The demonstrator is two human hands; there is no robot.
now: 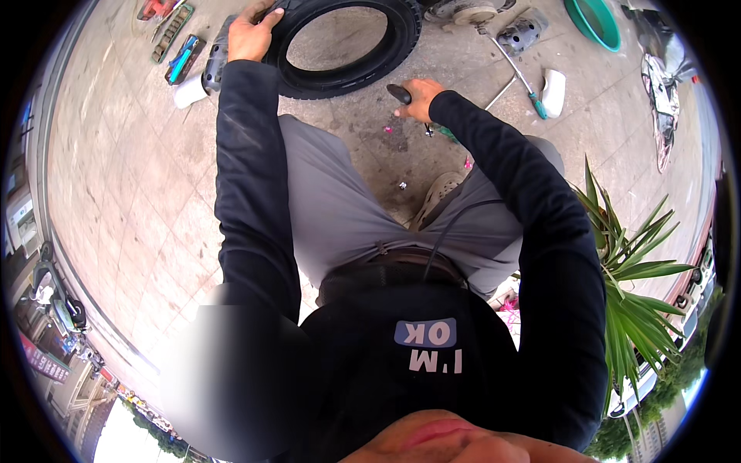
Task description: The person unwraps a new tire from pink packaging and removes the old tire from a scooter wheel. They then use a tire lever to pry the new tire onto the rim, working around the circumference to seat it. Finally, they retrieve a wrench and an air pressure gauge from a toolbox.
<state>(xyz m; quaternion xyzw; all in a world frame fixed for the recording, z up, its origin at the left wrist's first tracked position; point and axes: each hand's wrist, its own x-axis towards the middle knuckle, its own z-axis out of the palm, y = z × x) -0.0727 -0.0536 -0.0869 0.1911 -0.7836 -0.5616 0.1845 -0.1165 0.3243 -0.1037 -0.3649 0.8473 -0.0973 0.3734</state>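
My left hand grips the upper left edge of a black tyre lying on the paving, its thumb on the rubber. My right hand is low beside the tyre's lower right, holding a small dark rounded object, which I cannot identify. A teal-handled screwdriver and a white cylindrical item lie to the right. Clear dark-tinted plastic pieces and another white item are by my left hand, partly behind it.
Left on the paving lie a tool pouch, a socket rail and a red tool. A green basin, metal wheel parts and a crumpled bag are at upper right. A spiky plant stands by my right side.
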